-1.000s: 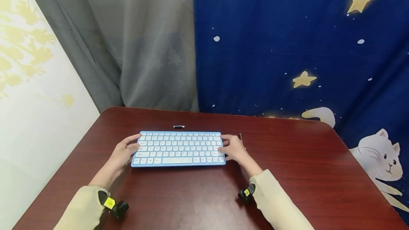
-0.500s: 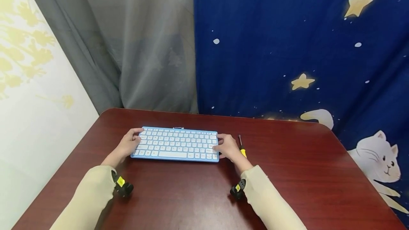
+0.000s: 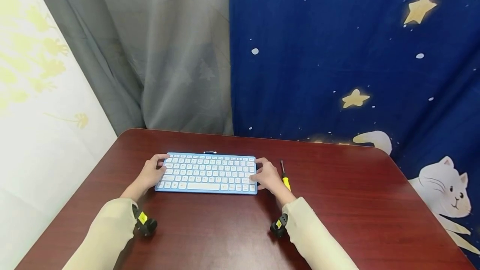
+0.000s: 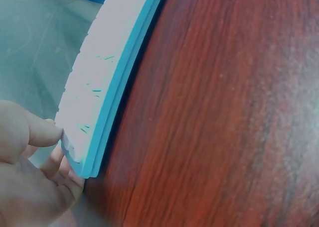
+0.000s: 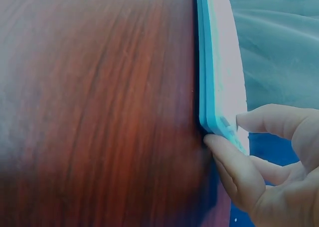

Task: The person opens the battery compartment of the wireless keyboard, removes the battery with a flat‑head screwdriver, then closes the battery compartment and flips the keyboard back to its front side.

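A light blue keyboard (image 3: 206, 173) with white keys is held level between both hands, low over the table or on it. My left hand (image 3: 151, 172) grips its left end, thumb on top and fingers at the edge and below. At the opposite end my right hand (image 3: 268, 175) pinches the keyboard the same way, as the right wrist view shows with the thumb above the blue edge (image 5: 209, 87). Just right of that hand lies a screwdriver (image 3: 285, 176) with a yellow and black handle. Behind the keyboard's back edge a small dark cylindrical piece (image 3: 210, 152) is partly hidden.
The reddish-brown wooden table (image 3: 337, 203) extends to both sides and in front. Behind it hang a grey curtain (image 3: 183, 74) and a blue starry curtain (image 3: 292, 74). A white patterned wall (image 3: 45, 136) borders the left.
Both hands have carried the keyboard slightly away and lowered it, so it looks smaller and now partly covers the small dark piece. More of the screwdriver shows.
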The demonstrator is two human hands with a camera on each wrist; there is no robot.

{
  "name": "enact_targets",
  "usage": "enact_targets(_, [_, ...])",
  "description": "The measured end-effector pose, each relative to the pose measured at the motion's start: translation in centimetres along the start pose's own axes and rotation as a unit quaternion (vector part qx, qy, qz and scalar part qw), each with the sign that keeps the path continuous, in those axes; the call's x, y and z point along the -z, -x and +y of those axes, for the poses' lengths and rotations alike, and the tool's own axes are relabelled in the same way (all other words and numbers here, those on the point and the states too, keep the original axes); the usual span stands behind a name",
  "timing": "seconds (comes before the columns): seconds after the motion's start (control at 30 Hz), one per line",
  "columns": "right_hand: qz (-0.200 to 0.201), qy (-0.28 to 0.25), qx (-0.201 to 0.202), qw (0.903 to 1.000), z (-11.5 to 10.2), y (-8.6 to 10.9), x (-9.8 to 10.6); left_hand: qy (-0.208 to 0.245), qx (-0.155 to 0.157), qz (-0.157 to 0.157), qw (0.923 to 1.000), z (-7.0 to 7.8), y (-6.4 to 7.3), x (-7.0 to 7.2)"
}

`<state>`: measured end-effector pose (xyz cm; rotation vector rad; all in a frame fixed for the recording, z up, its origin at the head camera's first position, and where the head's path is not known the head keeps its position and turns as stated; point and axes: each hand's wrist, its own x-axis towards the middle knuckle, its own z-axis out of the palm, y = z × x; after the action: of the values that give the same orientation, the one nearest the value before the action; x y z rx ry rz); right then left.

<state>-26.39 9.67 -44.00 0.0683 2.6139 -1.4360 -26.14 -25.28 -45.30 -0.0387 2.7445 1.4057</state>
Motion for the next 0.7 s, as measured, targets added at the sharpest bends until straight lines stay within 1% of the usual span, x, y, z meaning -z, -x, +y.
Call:
enact_targets(0.17, [0.003,-0.003,-0.001,1.0000,0.0,0.1,-0.1,0.001,-0.005,0.003,1.0000,0.1,0.0,-0.1])
enact_targets(0.33, [-0.009,-0.007,-0.002,0.9999,0.1,0.1,0.3,0.005,-0.010,0.001,0.9999,0.5,0.0,0.1])
enact_targets(0.43, [-0.025,-0.014,0.000,0.9996,0.0,0.2,0.8,0.000,-0.010,-0.008,0.9999,0.7,0.0,0.2])
enact_targets(0.57, [-0.050,-0.021,0.003,0.9985,-0.3,0.4,1.6,-0.009,-0.006,-0.027,0.9996,0.9,-0.2,0.5])
enact_targets(0.7, [-0.057,-0.019,0.011,0.9982,-0.8,0.4,3.0,-0.018,-0.006,-0.039,0.9991,1.4,-0.4,1.1])
